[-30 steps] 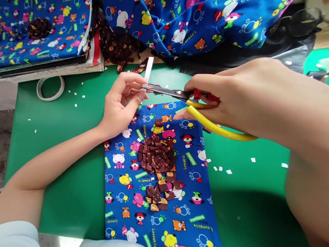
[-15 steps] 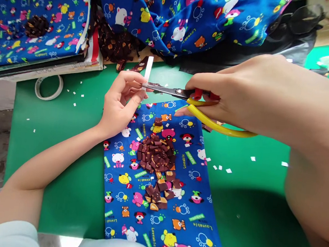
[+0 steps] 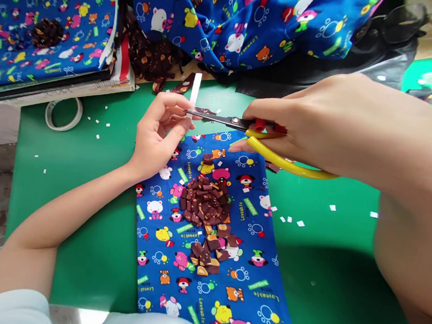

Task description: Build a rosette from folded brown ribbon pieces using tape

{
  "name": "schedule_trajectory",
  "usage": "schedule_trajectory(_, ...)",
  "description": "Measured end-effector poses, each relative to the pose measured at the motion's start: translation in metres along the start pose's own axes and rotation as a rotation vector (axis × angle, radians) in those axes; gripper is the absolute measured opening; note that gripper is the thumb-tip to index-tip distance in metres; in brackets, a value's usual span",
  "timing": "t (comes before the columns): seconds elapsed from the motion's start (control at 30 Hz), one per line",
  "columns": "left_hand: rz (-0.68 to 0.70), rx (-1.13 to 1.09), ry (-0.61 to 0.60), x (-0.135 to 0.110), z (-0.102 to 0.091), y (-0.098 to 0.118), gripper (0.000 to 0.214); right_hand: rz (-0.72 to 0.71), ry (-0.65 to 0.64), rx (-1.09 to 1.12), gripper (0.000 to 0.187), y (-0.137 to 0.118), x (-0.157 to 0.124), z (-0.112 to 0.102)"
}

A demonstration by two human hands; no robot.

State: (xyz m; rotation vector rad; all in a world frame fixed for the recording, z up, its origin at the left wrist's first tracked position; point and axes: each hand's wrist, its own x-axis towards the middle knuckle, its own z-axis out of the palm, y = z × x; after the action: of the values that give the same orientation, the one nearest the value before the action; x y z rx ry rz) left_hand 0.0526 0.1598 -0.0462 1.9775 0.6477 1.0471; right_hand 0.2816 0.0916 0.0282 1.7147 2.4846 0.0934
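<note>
My left hand (image 3: 161, 137) pinches a narrow white strip (image 3: 195, 89) between thumb and fingers, its upper end sticking up. In my right hand (image 3: 306, 124) are scissors (image 3: 291, 167) with yellow-coated handles and dark blades. The blades lie across the strip, close to my left fingertips; whether they are fully closed I cannot tell. Below both hands, a blue cartoon-print cloth (image 3: 167, 289) lies on the green table. On it sits a heap of small dark brown cut pieces (image 3: 205, 201) with orange patches, and larger brown pieces (image 3: 211, 252) lie nearer me.
A white tape ring (image 3: 64, 113) lies at the left, near a stack of papers (image 3: 94, 88) under more printed cloth. Bunched blue cloth (image 3: 243, 23) and dark brown scraps (image 3: 153, 58) line the back. Small white bits (image 3: 300, 223) are scattered on the green table (image 3: 90, 262).
</note>
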Motion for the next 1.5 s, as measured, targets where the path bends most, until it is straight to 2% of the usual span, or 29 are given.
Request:
schedule_trajectory(0.13, -0.015, 0.037, -0.033, -0.001, -0.001, 0.002, 0.021, 0.009, 0.001, -0.034, 0.013, -0.002, 0.000, -0.001)
schedule_trajectory(0.3, -0.024, 0.009, -0.004, -0.001, 0.000, 0.001, 0.021, 0.018, -0.027, -0.051, 0.015, -0.005, 0.000, -0.006)
schedule_trajectory(0.6, 0.000, 0.024, 0.088, -0.001, 0.002, 0.001, 0.014, 0.048, -0.106, -0.150, 0.022, -0.008, -0.003, -0.006)
schedule_trajectory(0.73, -0.001, 0.073, 0.155, -0.001, 0.002, 0.001, 0.013, 0.030, -0.064, -0.140, 0.028, -0.011, -0.005, -0.006)
schedule_trajectory(0.9, 0.008, 0.120, 0.240, -0.002, 0.004, 0.004, 0.011, 0.094, -0.153, -0.224, 0.023, -0.016, -0.013, -0.011)
schedule_trajectory(0.97, 0.037, 0.113, 0.248, -0.004, 0.005, 0.007, 0.006, 0.102, -0.135, -0.260, 0.021, -0.017, -0.017, -0.011)
schedule_trajectory(1.07, 0.153, 0.215, 0.203, -0.006, 0.004, 0.012, 0.007, 0.083, -0.087, -0.271, 0.018, -0.017, -0.022, -0.007)
schedule_trajectory(1.17, 0.307, 0.419, 0.097, -0.007, 0.003, 0.016, 0.010, 0.059, -0.076, -0.194, 0.020, -0.020, -0.023, -0.003)
schedule_trajectory(1.23, 0.364, 0.520, 0.050, -0.008, 0.003, 0.017, 0.012, 0.034, -0.087, -0.130, 0.022, -0.024, -0.023, -0.001)
schedule_trajectory(1.37, 0.382, 0.671, 0.007, -0.010, 0.004, 0.019, 0.010, 0.030, -0.184, -0.041, 0.031, -0.032, -0.018, 0.000)
schedule_trajectory(1.5, 0.328, 0.761, 0.018, -0.011, 0.007, 0.018, 0.008, 0.049, -0.273, 0.019, 0.041, -0.035, -0.012, 0.004)
